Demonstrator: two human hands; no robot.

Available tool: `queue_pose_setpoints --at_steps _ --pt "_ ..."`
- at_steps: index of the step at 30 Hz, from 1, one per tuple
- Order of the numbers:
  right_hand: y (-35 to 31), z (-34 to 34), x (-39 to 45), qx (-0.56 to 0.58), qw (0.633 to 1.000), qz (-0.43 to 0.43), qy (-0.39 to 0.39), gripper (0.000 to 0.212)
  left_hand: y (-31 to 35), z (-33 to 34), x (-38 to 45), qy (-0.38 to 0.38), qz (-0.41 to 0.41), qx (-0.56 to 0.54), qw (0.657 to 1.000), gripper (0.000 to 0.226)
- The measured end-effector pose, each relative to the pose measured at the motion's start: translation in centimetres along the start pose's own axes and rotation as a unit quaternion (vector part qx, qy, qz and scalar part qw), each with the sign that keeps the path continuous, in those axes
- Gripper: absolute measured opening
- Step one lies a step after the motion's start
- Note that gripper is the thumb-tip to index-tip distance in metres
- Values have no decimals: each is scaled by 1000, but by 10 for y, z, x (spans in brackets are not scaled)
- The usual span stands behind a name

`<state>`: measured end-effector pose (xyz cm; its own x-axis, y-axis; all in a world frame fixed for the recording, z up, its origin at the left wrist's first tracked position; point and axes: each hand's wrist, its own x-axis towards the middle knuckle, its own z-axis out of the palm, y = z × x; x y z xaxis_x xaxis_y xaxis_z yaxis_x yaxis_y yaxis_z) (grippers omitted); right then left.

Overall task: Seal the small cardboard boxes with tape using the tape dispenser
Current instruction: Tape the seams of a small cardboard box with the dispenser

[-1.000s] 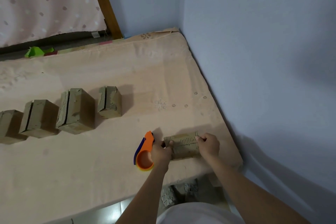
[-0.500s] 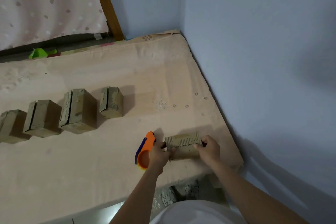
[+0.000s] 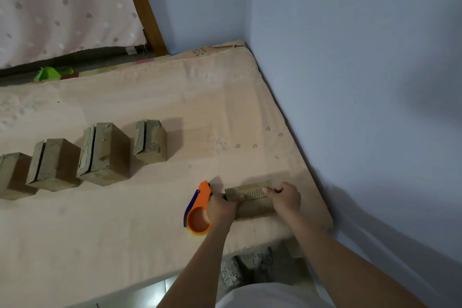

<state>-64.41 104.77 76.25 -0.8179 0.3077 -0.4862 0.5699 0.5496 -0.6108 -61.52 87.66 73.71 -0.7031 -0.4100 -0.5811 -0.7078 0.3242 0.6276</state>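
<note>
A small cardboard box (image 3: 252, 201) lies near the mattress's front right corner, its toothed flap seam facing up. My left hand (image 3: 221, 209) grips the orange and blue tape dispenser (image 3: 198, 210) and presses against the box's left end. My right hand (image 3: 285, 197) holds the box's right end, thumb on the top seam. Farther left, several more small boxes stand in a row: one (image 3: 150, 141), a taller one (image 3: 103, 154), another (image 3: 51, 164) and one cut off by the frame's left edge (image 3: 11, 175).
The peach mattress (image 3: 150, 232) fills the middle; its front edge drops to a tiled floor. A blue wall (image 3: 362, 82) runs along the right side. A green scrap (image 3: 51, 74) lies beyond the far edge under a dotted curtain and wooden post.
Both hands stay on the box and dispenser; the box has turned slightly so its seam faces up more. The view has shifted a little.
</note>
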Motion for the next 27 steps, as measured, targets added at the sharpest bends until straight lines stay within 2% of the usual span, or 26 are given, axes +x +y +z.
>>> queue_pose_setpoints --at_steps 8,13,15,18,20,23,27 --pt "8 -8 7 -32 999 -31 -21 32 -14 -11 6 -48 -17 -73 996 42" --pt "11 -15 11 -50 994 -38 -93 29 -10 -18 -3 -82 16 -79 993 46" --pt "12 -17 10 -69 988 -67 -124 47 -9 -17 -6 -118 20 -63 991 68" --pt "3 -16 10 -131 968 -149 -156 74 -5 -12 -13 -156 9 -63 986 79" --pt "-4 -14 16 -161 958 -162 -175 66 0 -11 -11 -135 21 -59 989 74" --pt "-12 -13 25 -183 961 -129 -160 48 7 -14 -3 -95 43 -67 992 67" --pt "-9 -7 21 -114 982 -57 -136 44 23 -11 -6 -26 12 -87 996 81"
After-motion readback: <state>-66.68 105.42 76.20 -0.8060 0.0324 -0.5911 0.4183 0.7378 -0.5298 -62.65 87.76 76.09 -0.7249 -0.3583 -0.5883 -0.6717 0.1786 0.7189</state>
